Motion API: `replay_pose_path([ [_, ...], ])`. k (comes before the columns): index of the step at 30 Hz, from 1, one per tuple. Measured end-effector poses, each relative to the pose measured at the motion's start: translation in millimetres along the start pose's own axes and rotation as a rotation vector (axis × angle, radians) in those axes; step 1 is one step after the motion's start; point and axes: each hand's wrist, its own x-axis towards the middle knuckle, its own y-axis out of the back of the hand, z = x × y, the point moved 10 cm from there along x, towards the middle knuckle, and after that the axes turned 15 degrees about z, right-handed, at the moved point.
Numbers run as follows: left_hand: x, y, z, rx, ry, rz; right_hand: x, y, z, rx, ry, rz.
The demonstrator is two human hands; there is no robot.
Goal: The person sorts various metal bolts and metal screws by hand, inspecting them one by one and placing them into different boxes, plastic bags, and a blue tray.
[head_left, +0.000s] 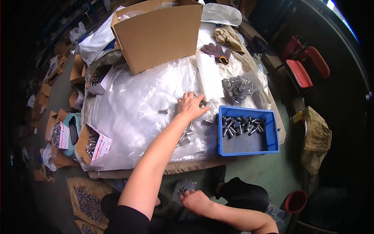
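Observation:
My left hand (190, 106) reaches over the plastic-covered table, fingers spread and bent down over a few small metal parts (203, 103). Its palm side is hidden. More short metal bolts or pins (186, 136) lie loose on the sheet beside my left forearm, and a single bolt (163, 111) lies apart to the left. Below the table's near edge, my right hand (196, 202) is closed on the edge of a small clear plastic bag (187, 186) with several metal parts in it.
A blue bin (249, 152) holding dark bolts stands right of my left hand, with a bag of bolts (238, 89) behind it. A large cardboard box (161, 37) and a glove (216, 52) sit farther back. Boxes of parts (102, 147) line the left edge; a red chair (299, 73) stands right.

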Motion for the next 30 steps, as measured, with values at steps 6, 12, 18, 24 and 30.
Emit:
replay_pose_path([
  [6,1.8,-4.8,-7.6,0.018,0.002,-0.027,0.2,-0.5,-3.9,-0.018,0.023,-0.032],
  [12,-31.2,16.8,-14.2,0.058,-0.036,0.004,-3.5,4.4,0.7,0.015,-0.019,0.0],
  [18,-46.9,30.8,-6.5,0.179,-0.161,0.012,-4.7,-4.7,-6.7,0.032,0.003,-0.042],
  [24,-42.2,21.4,-16.2,0.157,-0.072,-0.001,-3.4,-10.5,-3.3,0.006,-0.009,-0.053],
  [30,-48.1,25.4,-8.4,0.191,-0.054,-0.005,-2.9,-11.8,-0.4,0.014,-0.035,-0.024],
])
